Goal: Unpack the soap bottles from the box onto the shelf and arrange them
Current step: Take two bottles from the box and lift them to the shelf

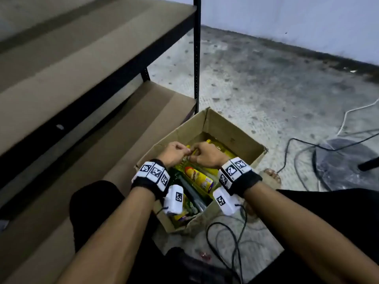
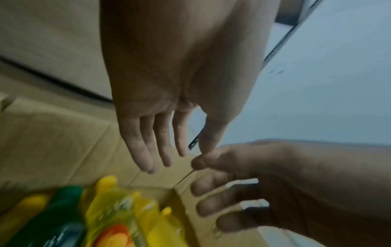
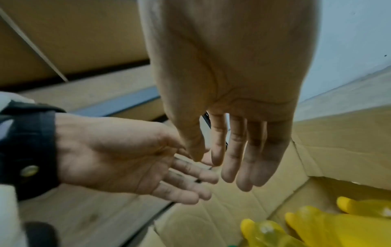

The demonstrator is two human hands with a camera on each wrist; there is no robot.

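Head view: the box (image 1: 235,128) sits on the floor at the shelf's (image 1: 82,64) front corner, bottles (image 1: 198,178) lying inside. Our left hand (image 1: 173,153) and right hand (image 1: 207,154) meet over its far end; whether they grip anything, we cannot tell here.

Left wrist view: fingers (image 2: 146,150) straight, holding nothing.

Right wrist view: fingers (image 3: 237,150) likewise straight and empty, yellow bottles (image 3: 317,227) below.

We judge it best to grasp one bottle round its body and lift it clear of its neighbours.
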